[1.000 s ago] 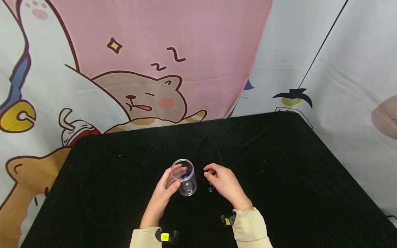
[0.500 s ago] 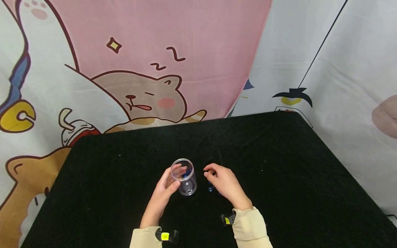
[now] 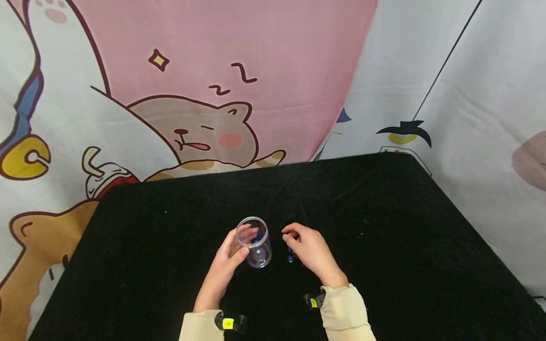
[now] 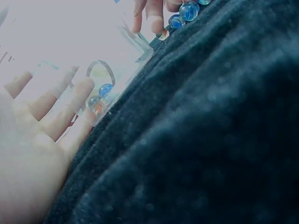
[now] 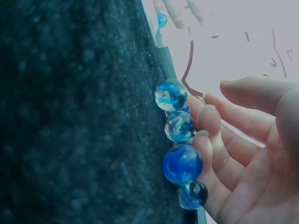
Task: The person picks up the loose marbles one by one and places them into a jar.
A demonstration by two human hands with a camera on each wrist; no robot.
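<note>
On the black cloth (image 3: 384,213), near middle: clear plastic jar (image 3: 264,250), mouth up, lid off. Left hand (image 3: 226,259) has hold of it, thumb on the near side by the rim, fingers spread along the far wall, so a wide grip. Left wrist view shows two marbles at the jar's bottom: blue marble (image 4: 106,90), plus clear marble with orange (image 4: 96,105) right next to it. Right hand (image 3: 313,250) is on the other side, apart from the jar, fingers loosely bent, thumb well off them; no marble visible between thumb and fingers. Loose marbles (image 5: 182,164) sit on the cloth in a row at its fingertips, at least five, mostly blue or clear with blue swirls. Can't tell if fingertips touch them or just sit beside. Cream sleeves (image 3: 347,312) on both arms, black wrist camera (image 3: 232,324) at the left cuff. Cartoon backdrop (image 3: 298,71) behind, pink and white, sleeping animal on it.
</note>
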